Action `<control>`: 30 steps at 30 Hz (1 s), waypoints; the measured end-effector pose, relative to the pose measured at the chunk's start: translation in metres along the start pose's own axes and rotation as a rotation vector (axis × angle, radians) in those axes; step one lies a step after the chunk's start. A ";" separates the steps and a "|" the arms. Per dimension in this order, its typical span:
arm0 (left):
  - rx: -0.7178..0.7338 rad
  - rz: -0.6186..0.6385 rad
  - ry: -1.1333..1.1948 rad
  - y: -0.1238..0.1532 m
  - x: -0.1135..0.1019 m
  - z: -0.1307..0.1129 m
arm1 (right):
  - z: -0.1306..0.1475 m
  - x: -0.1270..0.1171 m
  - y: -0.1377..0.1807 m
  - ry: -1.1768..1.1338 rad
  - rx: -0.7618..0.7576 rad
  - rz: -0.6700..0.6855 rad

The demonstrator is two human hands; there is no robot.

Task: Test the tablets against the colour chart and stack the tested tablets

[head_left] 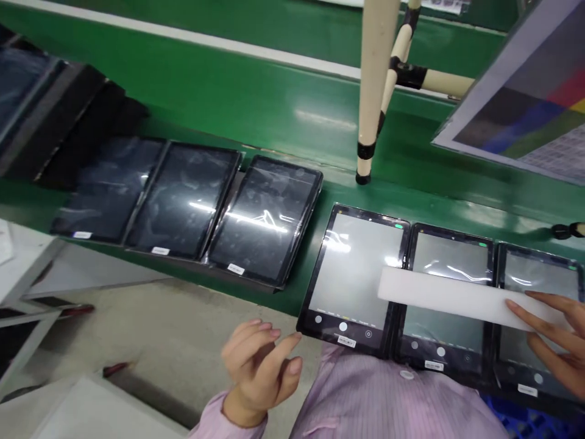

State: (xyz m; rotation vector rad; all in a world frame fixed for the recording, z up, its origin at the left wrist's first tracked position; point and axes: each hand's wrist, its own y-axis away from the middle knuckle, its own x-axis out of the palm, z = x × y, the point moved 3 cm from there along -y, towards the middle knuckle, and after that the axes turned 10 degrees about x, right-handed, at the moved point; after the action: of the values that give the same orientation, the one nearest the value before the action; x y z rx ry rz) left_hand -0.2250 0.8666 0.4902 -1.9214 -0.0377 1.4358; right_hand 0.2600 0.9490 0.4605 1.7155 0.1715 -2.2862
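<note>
Three lit tablets lie side by side at the near edge of the green bench (256,103): a left one (354,274), a middle one (445,292) and a right one (539,286). A long white foam strip (448,297) lies across their screens. My right hand (555,338) holds the strip's right end with fingers stretched over it. My left hand (260,369) hovers just left of the left lit tablet, fingers loosely curled, forefinger out, holding nothing.
Three dark tablets (183,201) in plastic film lie in a row further left, with black trays (68,128) behind them. A cream pipe post (375,85) stands on the bench. A colour chart board (530,91) leans at upper right. White tables (22,268) stand at lower left.
</note>
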 end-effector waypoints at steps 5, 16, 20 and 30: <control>0.074 0.029 0.069 -0.017 0.010 -0.008 | 0.009 -0.001 -0.007 -0.011 -0.067 0.004; 0.314 0.294 0.396 -0.075 0.046 -0.073 | -0.021 0.002 0.020 -0.021 -0.031 -0.048; 0.365 0.463 0.363 -0.079 0.066 -0.100 | -0.068 -0.010 0.065 0.048 0.137 -0.078; 0.431 0.381 0.245 -0.077 0.066 -0.122 | -0.088 -0.011 0.091 0.055 0.178 -0.120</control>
State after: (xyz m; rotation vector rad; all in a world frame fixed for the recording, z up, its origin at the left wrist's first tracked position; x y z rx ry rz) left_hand -0.0680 0.8876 0.4926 -1.7785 0.7286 1.2947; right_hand 0.3703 0.8865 0.4524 1.9041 0.0862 -2.4055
